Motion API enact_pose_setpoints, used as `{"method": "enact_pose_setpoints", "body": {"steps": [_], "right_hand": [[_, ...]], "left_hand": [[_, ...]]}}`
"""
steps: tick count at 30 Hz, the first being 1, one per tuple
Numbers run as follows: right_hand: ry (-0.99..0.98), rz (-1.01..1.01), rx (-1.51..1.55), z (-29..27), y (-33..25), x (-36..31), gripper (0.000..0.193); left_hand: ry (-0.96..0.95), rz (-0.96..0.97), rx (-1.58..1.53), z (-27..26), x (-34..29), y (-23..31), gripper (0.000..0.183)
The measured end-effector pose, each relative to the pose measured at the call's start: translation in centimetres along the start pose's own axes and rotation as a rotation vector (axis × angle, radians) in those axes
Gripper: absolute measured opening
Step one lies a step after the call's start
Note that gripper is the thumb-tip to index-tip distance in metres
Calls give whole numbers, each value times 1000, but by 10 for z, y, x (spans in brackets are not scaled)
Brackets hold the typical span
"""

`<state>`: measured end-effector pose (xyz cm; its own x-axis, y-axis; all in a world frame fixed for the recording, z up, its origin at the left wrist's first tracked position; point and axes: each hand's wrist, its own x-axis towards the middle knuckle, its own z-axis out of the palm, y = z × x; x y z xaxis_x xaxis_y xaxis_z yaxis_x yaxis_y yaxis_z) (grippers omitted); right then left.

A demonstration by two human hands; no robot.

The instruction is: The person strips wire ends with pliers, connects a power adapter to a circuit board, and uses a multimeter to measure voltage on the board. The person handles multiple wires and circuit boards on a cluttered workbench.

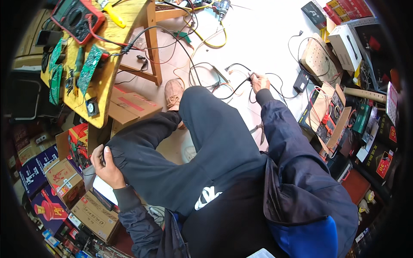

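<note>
Toward eight o'clock, boxes: cardboard boxes (95, 217) and a dark blue box (38, 172) crowd the floor beside the person.
Table, ten o'clock: a yellow wooden table (98, 116) carries a red meter (76, 19) and a green circuit board (89, 71); wires trail off its edge.
Left hand, between eight and nine: the left hand (109, 172) lies loosely open over the bent left knee, thumb apart from the fingers.
Under the table, nearly ten: an open carton (135, 105), with a brown shoe (174, 94) just to its right.
Middle: dark trousers (219, 133), the raised right knee standing between the two hands.
Floor, twelve: a drill (222, 8) lies near tangled leads.
Right hand, between one and two: the right hand (260, 83) grips a black cable (235, 91), which curves away to its left over the pale floor.
Right side, two: a black adapter (301, 81), a perforated beige panel (318, 56) and a white case (345, 46).
Clutter, three: red clips (329, 124) and wires.
</note>
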<state>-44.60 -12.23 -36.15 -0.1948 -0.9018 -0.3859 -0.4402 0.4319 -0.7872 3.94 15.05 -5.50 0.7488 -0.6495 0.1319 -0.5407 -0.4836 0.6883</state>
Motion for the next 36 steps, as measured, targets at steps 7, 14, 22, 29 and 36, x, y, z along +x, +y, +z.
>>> {"method": "enact_pose_setpoints", "body": {"steps": [7, 14, 22, 29, 36], "right_hand": [[-63, 113, 231, 53, 42, 39, 33], [-62, 79, -168, 96, 38, 75, 36], [-703, -672, -1341, 133, 66, 143, 28], [-796, -375, -986, 100, 58, 141, 28], [-707, -7, -893, 35, 23, 92, 36]], "left_hand": [[-59, 45, 110, 0, 12, 14, 19], [-103, 92, 215, -2, 17, 23, 18], [-107, 50, 300, -3, 20, 35, 17], [-99, -24, 289, -1, 20, 43, 16], [-98, 100, 300, 3, 19, 45, 16]]}}
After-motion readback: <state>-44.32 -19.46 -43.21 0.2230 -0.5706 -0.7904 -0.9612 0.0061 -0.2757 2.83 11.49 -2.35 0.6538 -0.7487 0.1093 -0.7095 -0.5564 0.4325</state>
